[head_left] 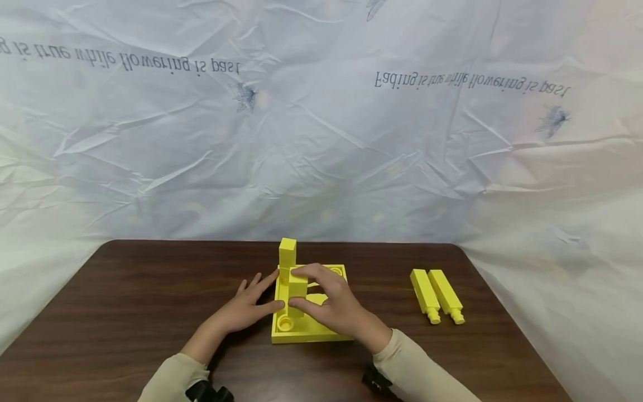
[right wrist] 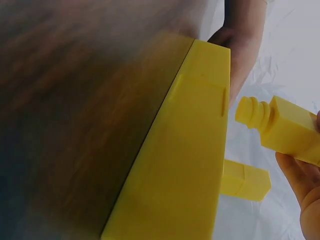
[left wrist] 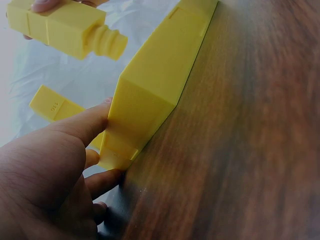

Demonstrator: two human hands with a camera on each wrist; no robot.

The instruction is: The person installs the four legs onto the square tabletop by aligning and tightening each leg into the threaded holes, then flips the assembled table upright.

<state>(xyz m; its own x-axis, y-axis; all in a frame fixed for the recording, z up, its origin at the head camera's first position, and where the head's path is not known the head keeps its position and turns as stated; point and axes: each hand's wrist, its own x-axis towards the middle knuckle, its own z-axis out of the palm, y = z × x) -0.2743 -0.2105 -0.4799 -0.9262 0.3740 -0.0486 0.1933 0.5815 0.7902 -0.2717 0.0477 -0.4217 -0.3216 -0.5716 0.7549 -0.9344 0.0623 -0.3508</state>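
A yellow square plastic base (head_left: pixel 313 337) with raised edges and round threaded sockets lies on the table. My left hand (head_left: pixel 241 310) rests along its left side, fingers spread and fairly straight, as the left wrist view (left wrist: pixel 55 160) also shows. My right hand (head_left: pixel 334 304) grips a yellow square leg (head_left: pixel 297 287) between thumb and fingers. The leg's threaded end (right wrist: pixel 252 113) points down, apart from the base and above its near left part, where a round socket (head_left: pixel 285 322) shows. Another yellow leg (head_left: pixel 288 253) stands upright at the base's far left corner.
Two more yellow legs (head_left: pixel 425 293) lie side by side on the right of the dark wooden table (head_left: pixel 166 290), their threaded ends toward me. A pale printed sheet (head_left: pixel 321 139) hangs behind the table and along its sides.
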